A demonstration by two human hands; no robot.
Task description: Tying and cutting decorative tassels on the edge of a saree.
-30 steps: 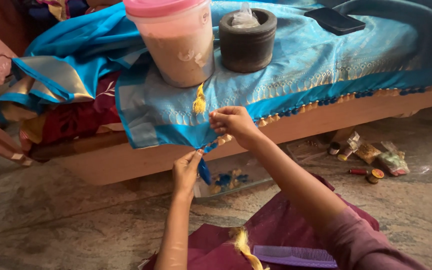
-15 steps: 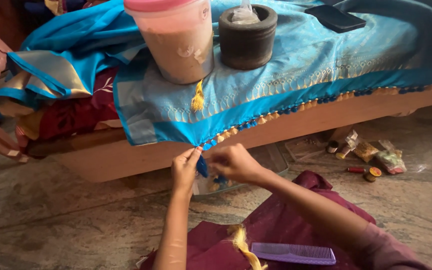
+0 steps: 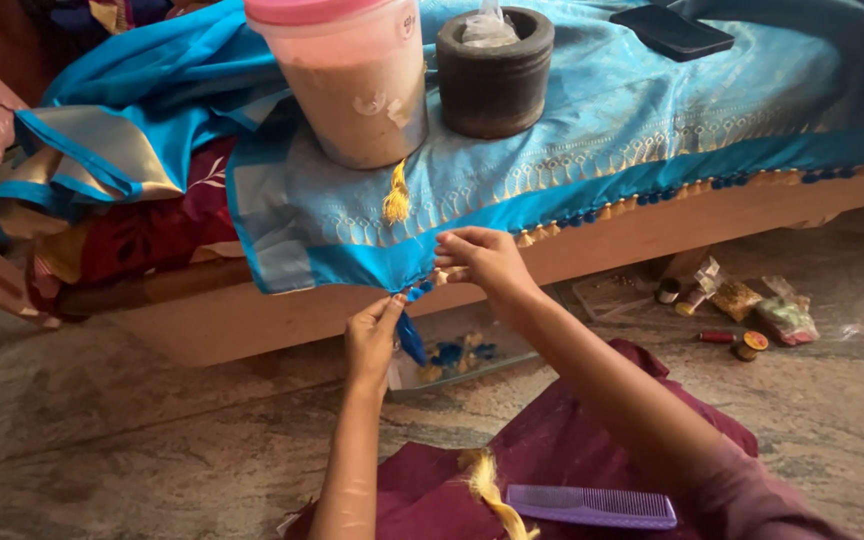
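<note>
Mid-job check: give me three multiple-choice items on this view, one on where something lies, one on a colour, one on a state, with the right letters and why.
1. Where does the purple comb lie?
A. on the maroon cloth over the lap
B. on the blue fabric
C. inside the dark round pot

2. What colour is the lid of the plastic jar?
A. green
B. pink
C. black

3. What is the left hand doing?
A. lying flat on the floor
B. pinching the blue tassel at the edge of the blue fabric
C. gripping the comb

Answers:
1 A, the comb rests on the maroon cloth near the bottom of the view.
2 B, the jar's top is pink.
3 B, its fingertips close on the tassel at the hem.
</note>
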